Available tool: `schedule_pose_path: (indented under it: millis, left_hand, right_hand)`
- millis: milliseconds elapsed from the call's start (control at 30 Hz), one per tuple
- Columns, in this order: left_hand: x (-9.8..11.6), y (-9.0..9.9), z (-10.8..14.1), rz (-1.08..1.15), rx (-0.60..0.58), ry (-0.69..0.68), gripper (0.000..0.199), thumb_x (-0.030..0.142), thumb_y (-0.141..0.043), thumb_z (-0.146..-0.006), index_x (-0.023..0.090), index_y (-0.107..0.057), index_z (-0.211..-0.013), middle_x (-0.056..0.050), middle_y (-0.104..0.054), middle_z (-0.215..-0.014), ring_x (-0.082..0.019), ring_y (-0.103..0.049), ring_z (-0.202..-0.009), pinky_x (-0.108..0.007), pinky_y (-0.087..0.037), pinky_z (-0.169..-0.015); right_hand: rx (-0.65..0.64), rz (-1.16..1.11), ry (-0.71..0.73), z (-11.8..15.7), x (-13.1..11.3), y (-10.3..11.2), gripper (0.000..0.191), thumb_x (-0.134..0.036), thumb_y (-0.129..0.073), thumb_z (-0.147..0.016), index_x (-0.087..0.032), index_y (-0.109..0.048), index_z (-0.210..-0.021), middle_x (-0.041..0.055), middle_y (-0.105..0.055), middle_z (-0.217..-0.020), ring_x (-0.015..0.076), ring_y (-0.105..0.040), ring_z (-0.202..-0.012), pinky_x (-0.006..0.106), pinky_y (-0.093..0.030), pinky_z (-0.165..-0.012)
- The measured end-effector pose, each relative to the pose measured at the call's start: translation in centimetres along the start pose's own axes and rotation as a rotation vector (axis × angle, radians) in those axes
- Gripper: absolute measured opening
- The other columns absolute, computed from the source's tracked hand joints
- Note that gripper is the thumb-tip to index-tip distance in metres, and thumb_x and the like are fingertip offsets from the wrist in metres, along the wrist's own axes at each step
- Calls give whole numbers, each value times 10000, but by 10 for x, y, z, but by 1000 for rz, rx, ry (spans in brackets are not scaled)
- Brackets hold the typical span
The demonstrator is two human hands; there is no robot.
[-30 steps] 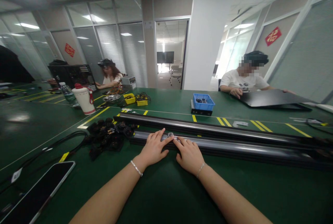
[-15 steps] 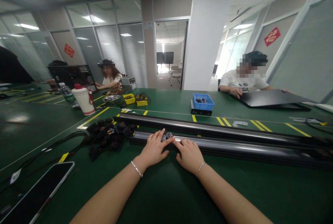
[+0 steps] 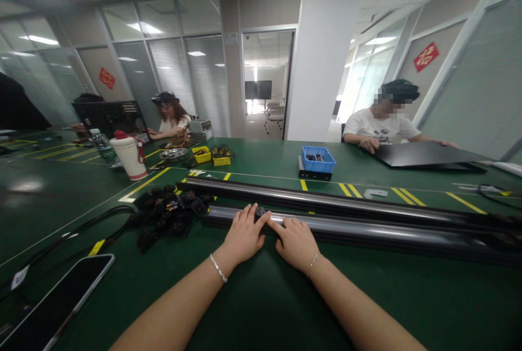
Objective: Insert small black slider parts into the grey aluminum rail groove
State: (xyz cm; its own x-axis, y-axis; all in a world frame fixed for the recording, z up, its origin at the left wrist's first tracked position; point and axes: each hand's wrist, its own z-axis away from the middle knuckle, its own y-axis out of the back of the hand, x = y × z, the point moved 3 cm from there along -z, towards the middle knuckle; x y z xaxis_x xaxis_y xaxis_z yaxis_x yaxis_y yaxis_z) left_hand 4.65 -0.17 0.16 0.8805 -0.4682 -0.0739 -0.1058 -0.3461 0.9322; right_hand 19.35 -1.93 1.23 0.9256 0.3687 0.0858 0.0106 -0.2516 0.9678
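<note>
grey rail (image 3: 367, 230) under left hand (image 3: 243, 238) and right hand (image 3: 296, 241) (fingers (image 3: 245, 214) part-open, any grip unclear)

The small block (image 3: 260, 211) has shifted a little left along the nearer metal bar (image 3: 359, 229), and its top, pale a second ago, now looks dark. My left hand (image 3: 243, 234) has drawn its fingers closer together, its wrist slightly turned. My right hand (image 3: 296, 243) now points its index finger further left.
</note>
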Motion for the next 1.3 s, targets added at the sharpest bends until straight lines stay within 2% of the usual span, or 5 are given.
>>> schedule_pose_path:
  millis: [133,267,433,767,1300]
  left_hand:
    - [2,1,0,-40,-11,9,628,370,-524,-798,307,-260,-1365,-97,-300,-1432,-281,-260,-1302,-450,-214,-1032]
    - [3,2,0,-64,-22,21,582,373,-508,-806,323,-295,-1345,-100,-304,-1431,-285,-260,-1305,-465,-208,-1032]
    - [6,3,0,-79,-56,52,576,378,-503,-806,324,-307,-1346,-90,-321,-1424,-304,-275,-1296,-494,-170,-1042]
    - [3,6,2,-80,-134,143,633,435,-522,-785,365,-270,-1361,-88,-278,-1449,-361,-257,-1296,-537,-223,-995]
    - [-9,15,2,-24,-317,201,746,501,-559,-736,389,-200,-1380,-89,-201,-1480,-399,-175,-1318,-584,-206,-986]
  right_hand:
    - [56,-16,10,4,-1,0,545,-248,-456,-782,-311,-367,-1317,72,-541,-990,217,-453,-915,336,-287,-778]
    - [138,-68,-11,7,3,-3,415,-215,-447,-774,-220,-496,-1186,81,-521,-1150,209,-437,-1024,327,-302,-856]
    - [214,-26,-114,8,15,-10,299,-257,-499,-745,-162,-579,-1017,88,-372,-1371,281,-236,-1271,418,-141,-1039]
    - [188,-21,-122,8,19,-12,317,-358,-485,-790,-160,-576,-1020,97,-381,-1372,294,-266,-1273,456,-170,-1033]
    - [185,-27,-126,8,19,-11,282,-324,-490,-789,-167,-578,-1007,97,-381,-1371,279,-264,-1278,447,-169,-1031]
